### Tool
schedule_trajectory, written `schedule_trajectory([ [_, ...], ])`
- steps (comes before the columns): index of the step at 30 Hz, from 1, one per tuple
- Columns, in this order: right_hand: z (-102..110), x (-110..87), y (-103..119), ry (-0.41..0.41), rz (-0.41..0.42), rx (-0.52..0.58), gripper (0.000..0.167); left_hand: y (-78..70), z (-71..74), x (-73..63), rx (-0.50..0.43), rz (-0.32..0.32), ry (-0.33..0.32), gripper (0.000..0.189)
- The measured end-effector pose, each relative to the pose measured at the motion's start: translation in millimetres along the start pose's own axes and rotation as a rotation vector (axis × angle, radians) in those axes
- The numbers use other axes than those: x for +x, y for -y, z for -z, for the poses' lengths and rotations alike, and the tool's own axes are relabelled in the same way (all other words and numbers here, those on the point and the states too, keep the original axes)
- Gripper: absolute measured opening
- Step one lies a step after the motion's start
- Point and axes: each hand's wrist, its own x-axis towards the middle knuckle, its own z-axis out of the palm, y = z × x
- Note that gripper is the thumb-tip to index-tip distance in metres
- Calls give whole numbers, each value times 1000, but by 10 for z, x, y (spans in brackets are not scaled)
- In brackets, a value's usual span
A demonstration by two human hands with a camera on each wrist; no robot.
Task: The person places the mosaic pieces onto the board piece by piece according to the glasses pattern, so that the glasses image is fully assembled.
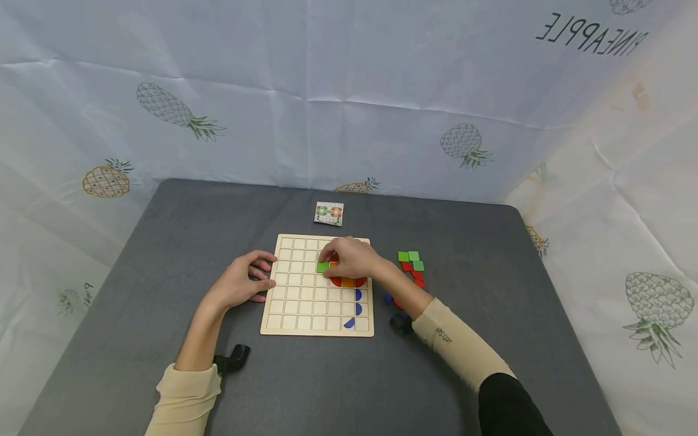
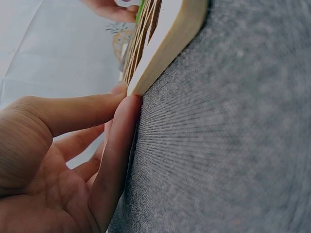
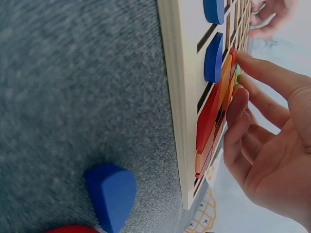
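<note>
A: Where's the board [image 1: 291,307]?
B: Flat on the table [image 1: 491,272], roughly midway between its left and right edges. Card [image 1: 329,213] sits between the board and the table's far edge.
A: Right hand [image 1: 351,257]?
B: In over the board's right edge. Narrow grip: thumb and fingertips pinch a green square [image 1: 322,267], a bit to the far side of board middle. Orange piece [image 1: 334,264] right beside it. Can't tell if the square is fully down in its cell.
A: Left hand [image 1: 242,281]?
B: At the board's left edge. Fingers loosely spread, thumb and fingertips touching the rim.
A: Rest of the board?
B: Red pieces [image 1: 361,282] near the right edge, partly hidden by the hand. Three blue pieces [image 1: 358,309] run from there toward the near right corner.
A: Off the board?
B: Loose green tiles [image 1: 413,255] and red tiles [image 1: 406,266], between the board and the table's right edge. Blue wedge [image 3: 111,196] lies closer, just off the board's right edge.
</note>
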Motion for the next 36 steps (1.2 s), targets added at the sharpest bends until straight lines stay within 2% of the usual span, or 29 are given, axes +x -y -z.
schedule_trajectory([
  [8,13,-20,-27,-4,34,20,28,-6,8,1,-6,10,6,54],
  [13,79,-77,-64,-20,50,70,28,-3,6,-1,-12,7,6,55],
  [25,247,-331,-325,-70,-10,168,32,-2,-3,-6,-8,5,4,55],
  [36,496,-716,-715,-110,-141,242,34,-6,-9,-6,-2,7,-2,53],
])
